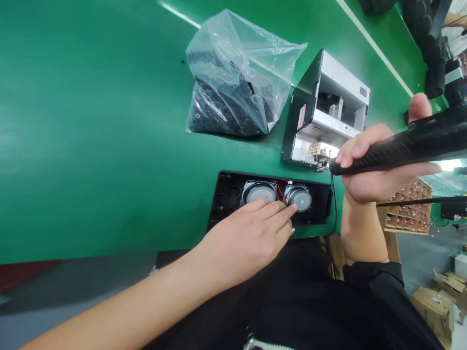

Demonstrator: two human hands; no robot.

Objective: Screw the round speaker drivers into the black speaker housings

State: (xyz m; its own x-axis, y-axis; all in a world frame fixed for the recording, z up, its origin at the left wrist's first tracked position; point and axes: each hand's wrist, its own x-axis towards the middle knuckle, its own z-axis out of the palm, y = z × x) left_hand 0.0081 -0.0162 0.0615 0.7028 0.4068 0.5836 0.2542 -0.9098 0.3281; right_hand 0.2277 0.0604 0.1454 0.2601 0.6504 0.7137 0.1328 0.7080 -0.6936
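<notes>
My right hand (365,187) grips a black electric screwdriver (397,148), held nearly level, with its thumb raised. The driver's tip is at the front outlet of a silver and black screw feeder (335,124); whether a screw sits on the bit is too small to tell. Below lies an open black speaker housing (226,197) holding two round speakers, a larger one (260,193) and a smaller one (301,199), with red wires between them. My left hand (251,238) rests over the housing's near edge, fingers stretched out, the index fingertip by the smaller speaker.
A clear plastic bag (237,92) of black parts lies behind the housing on the green table (91,136). To the right stands a divided cardboard box (410,206) of small wired parts. A black cable (419,200) runs at right. Cartons (434,306) sit on the floor.
</notes>
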